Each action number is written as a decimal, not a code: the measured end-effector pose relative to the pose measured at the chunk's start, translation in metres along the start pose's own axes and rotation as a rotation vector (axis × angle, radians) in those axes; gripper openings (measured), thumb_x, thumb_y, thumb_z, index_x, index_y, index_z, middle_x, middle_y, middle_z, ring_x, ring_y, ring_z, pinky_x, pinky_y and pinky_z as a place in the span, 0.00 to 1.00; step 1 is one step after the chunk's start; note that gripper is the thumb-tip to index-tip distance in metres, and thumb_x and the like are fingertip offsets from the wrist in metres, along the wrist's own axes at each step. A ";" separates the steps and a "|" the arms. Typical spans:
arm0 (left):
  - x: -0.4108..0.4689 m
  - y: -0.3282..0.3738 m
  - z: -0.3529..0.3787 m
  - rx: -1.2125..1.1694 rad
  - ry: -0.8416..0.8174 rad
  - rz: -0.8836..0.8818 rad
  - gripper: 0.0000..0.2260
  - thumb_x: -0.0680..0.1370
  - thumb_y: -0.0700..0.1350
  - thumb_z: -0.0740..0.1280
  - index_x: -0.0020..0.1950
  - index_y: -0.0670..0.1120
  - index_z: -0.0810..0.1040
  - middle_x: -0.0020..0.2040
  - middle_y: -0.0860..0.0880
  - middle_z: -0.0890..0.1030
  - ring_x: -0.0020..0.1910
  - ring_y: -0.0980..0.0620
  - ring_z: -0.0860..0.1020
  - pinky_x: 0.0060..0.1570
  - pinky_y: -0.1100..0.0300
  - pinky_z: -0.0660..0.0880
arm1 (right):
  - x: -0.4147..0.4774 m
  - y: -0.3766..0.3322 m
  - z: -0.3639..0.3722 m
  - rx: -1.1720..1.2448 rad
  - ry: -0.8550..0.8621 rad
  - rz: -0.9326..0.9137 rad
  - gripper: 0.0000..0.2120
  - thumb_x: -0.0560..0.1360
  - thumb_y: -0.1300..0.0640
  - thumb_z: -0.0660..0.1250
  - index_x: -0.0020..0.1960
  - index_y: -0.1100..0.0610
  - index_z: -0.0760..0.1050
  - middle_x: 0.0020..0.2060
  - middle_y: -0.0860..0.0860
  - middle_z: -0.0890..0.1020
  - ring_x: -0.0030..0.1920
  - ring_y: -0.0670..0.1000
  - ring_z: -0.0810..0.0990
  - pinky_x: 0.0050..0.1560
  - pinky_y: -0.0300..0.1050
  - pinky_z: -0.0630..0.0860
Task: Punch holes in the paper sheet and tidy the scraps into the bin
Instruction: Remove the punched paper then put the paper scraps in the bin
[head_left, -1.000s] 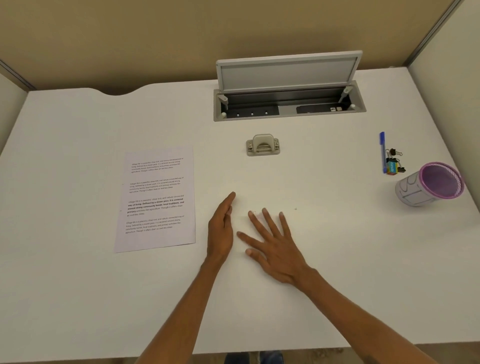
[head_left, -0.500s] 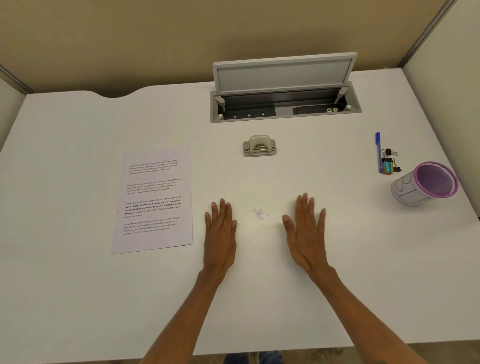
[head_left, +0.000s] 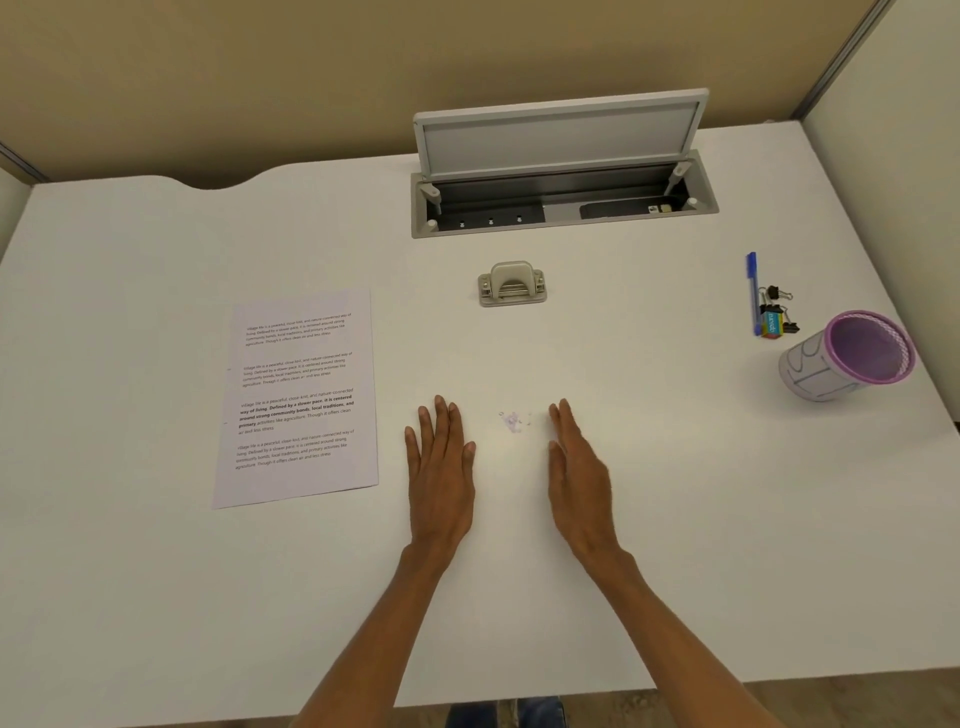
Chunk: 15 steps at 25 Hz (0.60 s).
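A small heap of pale purple paper scraps (head_left: 513, 421) lies on the white desk (head_left: 675, 519) between my hands. My left hand (head_left: 440, 470) lies flat, palm down, fingers straight, just left of the scraps. My right hand (head_left: 579, 467) stands on its edge with straight fingers just right of them. Neither hand holds anything. The printed paper sheet (head_left: 298, 397) lies flat to the left. A grey hole punch (head_left: 511, 285) sits further back in the middle. The purple mesh bin (head_left: 852, 356) stands at the far right.
An open cable tray with a raised lid (head_left: 563, 176) is set into the desk at the back. A blue pen (head_left: 752, 293), black binder clips (head_left: 776, 301) and a small coloured block (head_left: 771, 325) lie behind the bin. Partition walls close the back and right.
My hands first lay close together over the scraps, then spread apart and uncovered the heap. Since half a second ago my right hand has turned onto its edge and moved left, nearer the scraps.
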<state>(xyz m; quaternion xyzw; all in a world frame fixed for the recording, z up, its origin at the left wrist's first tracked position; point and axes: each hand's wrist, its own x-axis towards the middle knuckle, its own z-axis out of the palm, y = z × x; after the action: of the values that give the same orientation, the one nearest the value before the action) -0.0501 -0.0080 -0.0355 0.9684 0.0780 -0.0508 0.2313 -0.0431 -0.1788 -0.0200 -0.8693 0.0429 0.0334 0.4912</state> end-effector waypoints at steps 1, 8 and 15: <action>0.000 0.002 0.001 0.022 0.012 -0.008 0.25 0.86 0.47 0.48 0.81 0.44 0.47 0.82 0.47 0.45 0.81 0.47 0.41 0.80 0.47 0.40 | 0.001 0.003 -0.006 0.026 0.057 0.042 0.24 0.82 0.62 0.61 0.76 0.52 0.63 0.71 0.45 0.73 0.67 0.40 0.73 0.66 0.29 0.67; -0.003 0.004 0.005 0.102 0.044 -0.019 0.24 0.86 0.48 0.45 0.81 0.44 0.46 0.82 0.47 0.47 0.81 0.46 0.43 0.80 0.46 0.44 | 0.027 -0.031 0.029 0.186 0.021 0.074 0.18 0.77 0.68 0.68 0.66 0.59 0.74 0.53 0.52 0.79 0.52 0.48 0.79 0.54 0.30 0.74; -0.004 0.003 0.006 0.131 0.076 0.001 0.25 0.85 0.49 0.40 0.81 0.44 0.47 0.82 0.46 0.48 0.81 0.45 0.45 0.80 0.44 0.47 | 0.042 -0.022 0.003 0.250 0.188 0.165 0.14 0.79 0.67 0.62 0.63 0.57 0.74 0.53 0.49 0.82 0.53 0.45 0.80 0.59 0.42 0.77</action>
<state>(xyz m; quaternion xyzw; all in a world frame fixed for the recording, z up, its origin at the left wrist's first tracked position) -0.0541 -0.0142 -0.0385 0.9828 0.0828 -0.0189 0.1643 0.0012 -0.1663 -0.0068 -0.7943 0.1636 -0.0136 0.5849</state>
